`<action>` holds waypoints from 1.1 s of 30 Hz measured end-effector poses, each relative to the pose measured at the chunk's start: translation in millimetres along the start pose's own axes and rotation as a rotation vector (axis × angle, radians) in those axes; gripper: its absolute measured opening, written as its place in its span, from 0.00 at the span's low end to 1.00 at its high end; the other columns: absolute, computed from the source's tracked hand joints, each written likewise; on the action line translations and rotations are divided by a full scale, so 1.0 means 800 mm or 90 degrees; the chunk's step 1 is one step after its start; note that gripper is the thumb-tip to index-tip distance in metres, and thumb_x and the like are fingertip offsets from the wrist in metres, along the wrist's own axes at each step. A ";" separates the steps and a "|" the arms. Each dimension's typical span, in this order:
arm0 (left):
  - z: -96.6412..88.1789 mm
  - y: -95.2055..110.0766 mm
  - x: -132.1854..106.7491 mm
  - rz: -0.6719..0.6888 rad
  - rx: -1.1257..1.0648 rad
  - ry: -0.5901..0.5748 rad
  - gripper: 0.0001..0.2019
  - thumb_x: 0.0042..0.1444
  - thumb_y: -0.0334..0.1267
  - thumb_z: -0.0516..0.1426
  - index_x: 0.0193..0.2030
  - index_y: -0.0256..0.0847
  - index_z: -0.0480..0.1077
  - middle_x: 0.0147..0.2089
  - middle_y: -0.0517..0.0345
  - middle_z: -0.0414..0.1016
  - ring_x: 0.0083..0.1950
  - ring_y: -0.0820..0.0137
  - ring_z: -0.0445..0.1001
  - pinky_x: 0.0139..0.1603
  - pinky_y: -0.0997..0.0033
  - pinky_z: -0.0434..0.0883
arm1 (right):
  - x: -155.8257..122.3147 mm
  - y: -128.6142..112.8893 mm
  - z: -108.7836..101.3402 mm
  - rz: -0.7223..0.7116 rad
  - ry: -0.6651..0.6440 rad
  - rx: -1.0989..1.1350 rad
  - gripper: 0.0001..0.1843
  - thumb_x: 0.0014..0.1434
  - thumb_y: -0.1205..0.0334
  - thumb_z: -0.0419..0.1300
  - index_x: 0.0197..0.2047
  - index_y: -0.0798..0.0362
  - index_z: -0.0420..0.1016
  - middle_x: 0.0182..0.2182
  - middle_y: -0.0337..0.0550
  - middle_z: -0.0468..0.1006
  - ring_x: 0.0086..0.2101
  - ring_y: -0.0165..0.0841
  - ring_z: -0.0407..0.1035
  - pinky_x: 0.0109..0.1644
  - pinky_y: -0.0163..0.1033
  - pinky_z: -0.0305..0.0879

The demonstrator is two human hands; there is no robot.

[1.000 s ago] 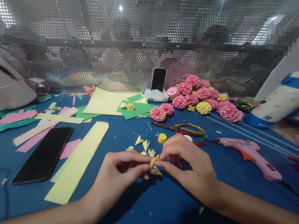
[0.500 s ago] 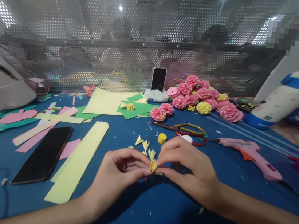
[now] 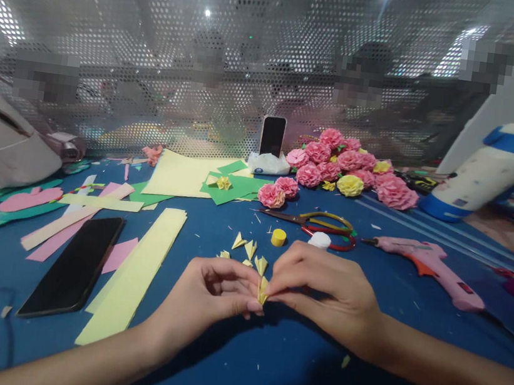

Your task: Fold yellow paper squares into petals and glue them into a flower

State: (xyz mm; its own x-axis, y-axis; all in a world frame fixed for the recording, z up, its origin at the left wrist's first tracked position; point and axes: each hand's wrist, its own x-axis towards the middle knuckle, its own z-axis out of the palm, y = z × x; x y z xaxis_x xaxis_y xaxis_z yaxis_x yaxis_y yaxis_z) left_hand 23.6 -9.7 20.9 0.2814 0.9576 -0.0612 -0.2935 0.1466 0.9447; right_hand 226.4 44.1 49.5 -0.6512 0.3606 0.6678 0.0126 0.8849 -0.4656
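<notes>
My left hand (image 3: 204, 302) and my right hand (image 3: 324, 293) meet low over the blue table (image 3: 280, 372), both pinching one small folded yellow paper piece (image 3: 262, 290) between thumbs and fingertips. Just beyond the fingers lie several small folded yellow paper triangles (image 3: 249, 249). A small yellow roll (image 3: 278, 237) and a white roll (image 3: 319, 240) stand behind my right hand.
Long yellow paper strips (image 3: 137, 274) and a black phone (image 3: 74, 266) lie to the left. Scissors (image 3: 319, 223) and a pink glue gun (image 3: 431, 272) lie right of centre. Pink and yellow paper flowers (image 3: 350, 167), green paper (image 3: 233, 188) and an upright phone (image 3: 272, 136) sit by the perforated screen.
Both hands have sunk slightly toward the table, and the yellow piece has been pressed tighter and more upright between the fingertips.
</notes>
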 end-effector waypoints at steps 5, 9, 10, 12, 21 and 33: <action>0.001 -0.002 -0.002 -0.025 -0.014 -0.003 0.08 0.47 0.34 0.72 0.35 0.37 0.82 0.28 0.58 0.81 0.28 0.78 0.75 0.35 0.82 0.72 | 0.001 0.001 0.000 0.004 0.003 0.014 0.08 0.68 0.63 0.61 0.38 0.54 0.81 0.32 0.42 0.79 0.34 0.27 0.74 0.39 0.30 0.70; 0.000 -0.006 -0.001 -0.040 -0.024 -0.012 0.09 0.46 0.36 0.73 0.34 0.37 0.81 0.28 0.58 0.81 0.29 0.77 0.76 0.35 0.81 0.72 | 0.002 0.003 0.001 0.002 -0.002 0.026 0.06 0.66 0.66 0.63 0.38 0.55 0.81 0.32 0.43 0.79 0.33 0.27 0.74 0.39 0.29 0.70; -0.001 -0.006 -0.001 -0.042 -0.025 -0.012 0.10 0.46 0.36 0.73 0.34 0.37 0.81 0.28 0.58 0.81 0.29 0.77 0.76 0.35 0.81 0.71 | 0.002 0.003 0.001 0.004 -0.004 0.029 0.05 0.66 0.67 0.63 0.38 0.55 0.82 0.32 0.43 0.79 0.33 0.27 0.74 0.39 0.29 0.69; -0.002 -0.008 0.000 -0.045 -0.027 -0.012 0.10 0.46 0.37 0.73 0.35 0.36 0.81 0.28 0.57 0.81 0.28 0.77 0.75 0.35 0.81 0.71 | 0.002 0.004 0.002 0.014 -0.014 0.033 0.04 0.65 0.69 0.64 0.38 0.55 0.82 0.32 0.43 0.79 0.34 0.27 0.74 0.39 0.29 0.69; -0.004 -0.014 0.003 -0.061 -0.035 -0.019 0.12 0.46 0.38 0.73 0.35 0.34 0.81 0.29 0.54 0.80 0.30 0.74 0.77 0.31 0.80 0.71 | -0.005 0.009 0.006 0.065 -0.029 0.056 0.04 0.62 0.71 0.66 0.38 0.53 0.81 0.33 0.42 0.80 0.35 0.29 0.74 0.42 0.33 0.69; 0.001 -0.013 0.000 -0.001 0.027 0.083 0.10 0.45 0.38 0.72 0.33 0.36 0.79 0.29 0.56 0.82 0.30 0.75 0.78 0.35 0.81 0.74 | -0.006 0.007 0.013 0.120 -0.011 0.000 0.04 0.62 0.72 0.64 0.38 0.53 0.78 0.33 0.39 0.76 0.32 0.26 0.69 0.34 0.30 0.64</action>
State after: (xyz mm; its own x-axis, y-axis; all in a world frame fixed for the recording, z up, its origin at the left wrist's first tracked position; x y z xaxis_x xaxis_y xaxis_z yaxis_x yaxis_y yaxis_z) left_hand 27.6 -11.8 11.5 0.1592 0.9820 -0.1017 -0.2535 0.1402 0.9571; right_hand 221.9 44.4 37.9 -0.6504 0.5146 0.5587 0.1351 0.8022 -0.5816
